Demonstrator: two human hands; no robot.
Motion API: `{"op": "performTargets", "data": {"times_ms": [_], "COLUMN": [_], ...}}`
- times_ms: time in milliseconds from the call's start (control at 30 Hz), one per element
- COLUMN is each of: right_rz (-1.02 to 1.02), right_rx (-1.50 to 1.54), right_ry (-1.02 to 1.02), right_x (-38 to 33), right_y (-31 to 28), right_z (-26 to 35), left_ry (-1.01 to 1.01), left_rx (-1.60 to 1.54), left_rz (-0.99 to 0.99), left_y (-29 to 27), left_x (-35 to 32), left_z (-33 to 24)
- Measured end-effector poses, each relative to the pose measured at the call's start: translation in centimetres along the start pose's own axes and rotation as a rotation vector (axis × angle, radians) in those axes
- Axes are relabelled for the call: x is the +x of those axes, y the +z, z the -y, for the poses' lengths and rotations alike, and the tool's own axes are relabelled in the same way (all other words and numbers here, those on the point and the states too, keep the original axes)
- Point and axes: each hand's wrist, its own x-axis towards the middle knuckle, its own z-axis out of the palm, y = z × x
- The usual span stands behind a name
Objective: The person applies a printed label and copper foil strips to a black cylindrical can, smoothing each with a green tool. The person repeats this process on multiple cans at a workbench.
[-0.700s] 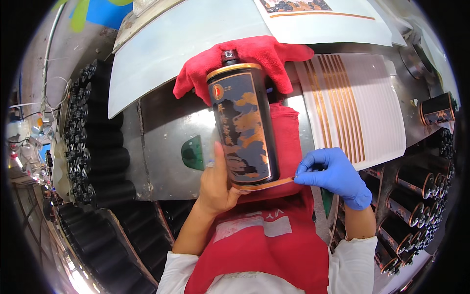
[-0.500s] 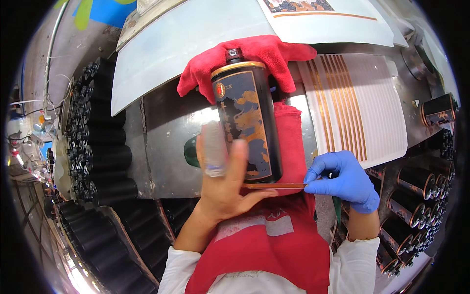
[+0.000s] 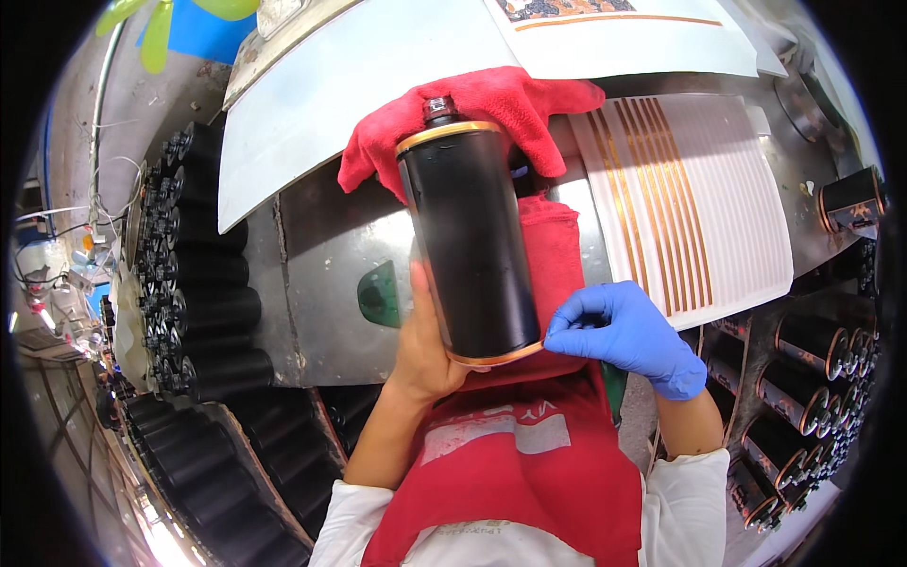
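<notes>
A black cylindrical bottle (image 3: 472, 236) with copper-coloured bands at its shoulder and base lies on a red cloth (image 3: 491, 113) over a metal bench (image 3: 316, 236). My bare left hand (image 3: 425, 345) grips the bottle's lower left side. My right hand (image 3: 628, 331), in a blue glove, pinches the copper band at the bottle's bottom right edge. The side of the bottle facing me is plain black.
A white sheet with copper strips (image 3: 690, 198) lies to the right. Racks of black bottles (image 3: 194, 283) stand on the left, and more with copper bands (image 3: 812, 350) on the right. A green round part (image 3: 380, 295) sits in the bench. A red apron (image 3: 529, 463) covers my front.
The bottle has been turned: its patterned orange and blue side has rolled out of view, leaving plain black. My left hand shifted from over the bottle to its lower left side.
</notes>
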Motion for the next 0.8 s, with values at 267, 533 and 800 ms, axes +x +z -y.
{"op": "performTargets", "data": {"times_ms": [267, 533, 800], "right_rz": [0.014, -0.081, -0.041], "right_rx": [-0.011, -0.017, -0.065], "right_ry": [-0.028, 0.033, -0.042], "right_x": [-1.8, -0.3, 0.1], "right_y": [0.0, 0.0, 1.4], "right_z": [1.9, -0.1, 0.6], "left_ry": [0.082, 0.113, -0.034], "left_rx": [0.529, 0.442, 0.034], "left_rz": [0.013, 0.011, -0.03], "left_y": [-0.7, -0.5, -0.5], "left_x": [2.8, 3.1, -0.4], "left_z": [-5.4, -4.0, -1.2]}}
